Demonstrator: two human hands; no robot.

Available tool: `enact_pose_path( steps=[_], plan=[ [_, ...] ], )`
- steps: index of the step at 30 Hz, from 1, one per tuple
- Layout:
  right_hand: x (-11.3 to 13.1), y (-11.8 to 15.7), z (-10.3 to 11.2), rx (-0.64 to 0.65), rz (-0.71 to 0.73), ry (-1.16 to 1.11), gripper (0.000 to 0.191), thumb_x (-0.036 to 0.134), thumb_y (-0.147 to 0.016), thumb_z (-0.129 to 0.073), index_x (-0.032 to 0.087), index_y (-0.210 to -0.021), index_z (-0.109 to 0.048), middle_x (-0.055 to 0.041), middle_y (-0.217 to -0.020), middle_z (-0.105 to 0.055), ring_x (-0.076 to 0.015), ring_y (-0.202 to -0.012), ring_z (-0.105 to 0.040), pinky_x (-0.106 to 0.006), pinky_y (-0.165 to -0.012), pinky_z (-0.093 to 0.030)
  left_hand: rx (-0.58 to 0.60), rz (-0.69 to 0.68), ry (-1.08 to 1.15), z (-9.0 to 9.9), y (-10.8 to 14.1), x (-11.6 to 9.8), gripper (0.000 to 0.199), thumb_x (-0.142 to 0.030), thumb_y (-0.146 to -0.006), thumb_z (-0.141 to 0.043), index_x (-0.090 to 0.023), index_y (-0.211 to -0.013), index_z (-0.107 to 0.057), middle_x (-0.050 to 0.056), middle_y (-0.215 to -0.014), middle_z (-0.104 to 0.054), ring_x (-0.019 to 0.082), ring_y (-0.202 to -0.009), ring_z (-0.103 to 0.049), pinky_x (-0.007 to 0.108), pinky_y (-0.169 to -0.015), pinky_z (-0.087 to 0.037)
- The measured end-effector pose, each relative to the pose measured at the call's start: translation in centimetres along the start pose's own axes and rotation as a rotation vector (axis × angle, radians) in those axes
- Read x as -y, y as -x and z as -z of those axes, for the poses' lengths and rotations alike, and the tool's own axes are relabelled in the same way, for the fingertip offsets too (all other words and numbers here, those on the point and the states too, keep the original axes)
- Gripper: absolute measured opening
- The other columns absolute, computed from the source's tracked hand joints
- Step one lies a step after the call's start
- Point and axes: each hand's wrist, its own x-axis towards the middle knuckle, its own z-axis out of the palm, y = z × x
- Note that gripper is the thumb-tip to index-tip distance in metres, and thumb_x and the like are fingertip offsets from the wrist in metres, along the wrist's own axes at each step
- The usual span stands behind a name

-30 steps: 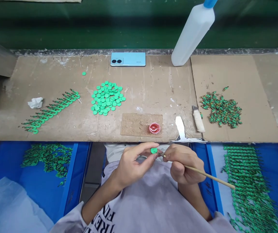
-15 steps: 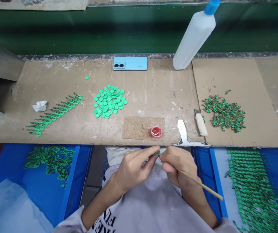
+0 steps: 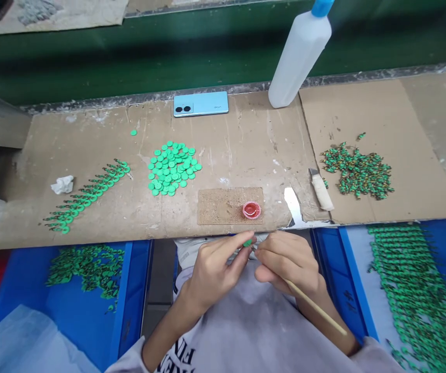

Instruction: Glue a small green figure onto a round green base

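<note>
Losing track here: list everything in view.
Cardboard: multiple, brown, middle
Smartphone: one, light blue, far edge
Bottle: one, white, right of smartphone
Loose discs: dozens, green, left of centre
Stray disc: one, green, farther back
Stemmed discs: over ten, green, left row
Tissue: one, white, left
Small board: one, brown, near edge
Cup: one, red inside, on small board
Knife: one, pale handle, right of cup
Small parts: uncountable, green-gold, right pile
Bins: two, blue, lower left, lower right
Green pieces: uncountable, green, in bins
Plastic sheet: one, translucent, left bin
Held disc: one, green, left hand
Wooden-handled tool: one, tan, right hand
Left hand: one, bare, centre
Right hand: one, bare, centre
</note>
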Motion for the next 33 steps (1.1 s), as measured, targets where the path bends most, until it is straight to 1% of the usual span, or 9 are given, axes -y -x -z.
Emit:
enact_pose_path(
  steps=[3, 5, 8, 10, 16, 21, 23, 28, 33],
  plan=[
    [0.0, -0.3, 0.2, -0.013, 0.030, 0.026, 0.028, 0.038, -0.107, -0.058, 0.017, -0.089, -0.060, -0.0011, -0.061, -0.059, -0.0151, -0.054, -0.055, -0.029, -0.051, -0.040, 0.040, -0.041, -0.014, 0.1, -0.2, 0.2, 0.025, -0.010, -0.099, -0.062, -0.017, -0.122, -0.071, 0.008, -0.105, -0.084, 0.020, -0.089, -0.083, 0.025, -0.080, -0.066],
    [0.1, -0.4, 0.4, 0.009, 0.032, 0.061, 0.026, 0.035, -0.105, -0.062, 0.017, -0.087, -0.060, 0.0008, -0.058, -0.055, -0.0141, -0.050, -0.050, -0.029, -0.049, -0.036, 0.071, -0.077, -0.026, 0.3, -0.3, 0.4, 0.024, -0.012, -0.101, -0.060, -0.017, -0.122, -0.071, 0.008, -0.105, -0.084, 0.020, -0.089, -0.083, 0.026, -0.079, -0.067],
    [0.3, -0.4, 0.5, 0.039, -0.020, 0.083, 0.023, 0.031, -0.109, -0.056, 0.016, -0.092, -0.061, 0.0002, -0.059, -0.057, -0.0140, -0.050, -0.050, -0.029, -0.050, -0.037, 0.104, -0.073, -0.012, 0.5, -0.5, 0.7, 0.025, -0.015, -0.102, -0.060, -0.018, -0.124, -0.070, 0.008, -0.106, -0.084, 0.020, -0.091, -0.083, 0.027, -0.081, -0.067],
    [0.3, -0.2, 0.5, 0.009, -0.042, 0.066, 0.023, 0.029, -0.111, -0.050, 0.015, -0.097, -0.063, -0.0016, -0.063, -0.062, -0.0145, -0.052, -0.054, -0.028, -0.051, -0.042, 0.110, -0.039, 0.015, 0.6, -0.6, 0.7, 0.026, -0.016, -0.102, -0.061, -0.020, -0.126, -0.070, 0.008, -0.107, -0.084, 0.020, -0.092, -0.083, 0.028, -0.083, -0.068],
    [0.2, 0.6, 0.0, -0.148, -0.072, -0.093, 0.022, 0.025, -0.108, -0.050, 0.015, -0.099, -0.067, -0.0033, -0.063, -0.066, -0.0158, -0.051, -0.059, -0.027, -0.050, -0.047, 0.099, 0.007, 0.091, 0.5, -0.7, 0.5, 0.026, -0.017, -0.098, -0.067, -0.021, -0.123, -0.072, 0.006, -0.106, -0.084, 0.020, -0.090, -0.083, 0.028, -0.083, -0.068],
    [-0.1, 1.5, -0.1, -0.388, -0.123, -0.178, 0.021, 0.028, -0.106, -0.052, 0.016, -0.106, -0.070, -0.0026, -0.065, -0.068, -0.0156, -0.046, -0.059, -0.028, -0.046, -0.048, 0.085, 0.123, 0.179, 0.1, -0.4, 0.4, 0.023, -0.018, -0.095, -0.072, -0.020, -0.118, -0.074, 0.005, -0.100, -0.085, 0.020, -0.087, -0.083, 0.028, -0.083, -0.068],
    [-0.3, 1.8, -0.2, -0.447, -0.138, -0.169, 0.019, 0.027, -0.105, -0.055, 0.017, -0.107, -0.071, -0.0026, -0.066, -0.068, -0.0164, -0.048, -0.061, -0.029, -0.046, -0.050, 0.071, 0.171, 0.226, 0.1, -0.4, 0.4, 0.022, -0.018, -0.094, -0.074, -0.020, -0.116, -0.074, 0.004, -0.098, -0.085, 0.020, -0.086, -0.083, 0.027, -0.082, -0.068],
    [-0.6, 1.8, -0.1, -0.436, -0.152, -0.234, 0.016, 0.023, -0.103, -0.058, 0.015, -0.106, -0.072, -0.0041, -0.067, -0.070, -0.0174, -0.052, -0.066, -0.029, -0.047, -0.054, 0.049, 0.295, 0.366, 0.0, -0.6, 0.2, 0.019, -0.021, -0.095, -0.072, -0.019, -0.113, -0.075, 0.006, -0.094, -0.085, 0.021, -0.086, -0.083, 0.027, -0.079, -0.069],
    [-0.5, 0.6, 0.1, -0.273, -0.154, -0.279, 0.017, 0.021, -0.103, -0.055, 0.016, -0.101, -0.071, -0.0039, -0.067, -0.070, -0.0167, -0.053, -0.067, -0.026, -0.048, -0.054, 0.054, 0.376, 0.413, -0.1, -0.6, 0.0, 0.020, -0.028, -0.096, -0.072, -0.018, -0.113, -0.076, 0.007, -0.094, -0.085, 0.023, -0.087, -0.083, 0.029, -0.079, -0.069]
  ],
)
